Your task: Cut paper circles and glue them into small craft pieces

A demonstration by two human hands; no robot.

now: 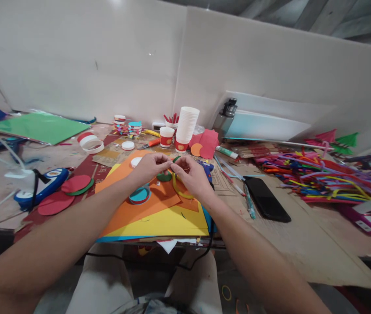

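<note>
My left hand (pixel 149 168) and my right hand (pixel 192 174) meet over a stack of orange, yellow and blue paper sheets (pixel 159 213). Both pinch a small green piece (pixel 175 160) between their fingertips. A yellow-green pipe cleaner (pixel 179 189) curves down from my right hand. A dark green paper disc (pixel 164 177) lies just under the fingers. A round piece with a teal centre and red rim (pixel 139 195) sits on the orange sheet below my left hand.
A stack of white cups (pixel 186 126) and a red-and-white cup (pixel 166 136) stand behind. A black phone (pixel 266 198) lies right, beside a heap of coloured pipe cleaners (pixel 319 179). Red paper discs (pixel 64 194), a blue glue gun (pixel 41 185) and a green sheet (pixel 38 127) lie left.
</note>
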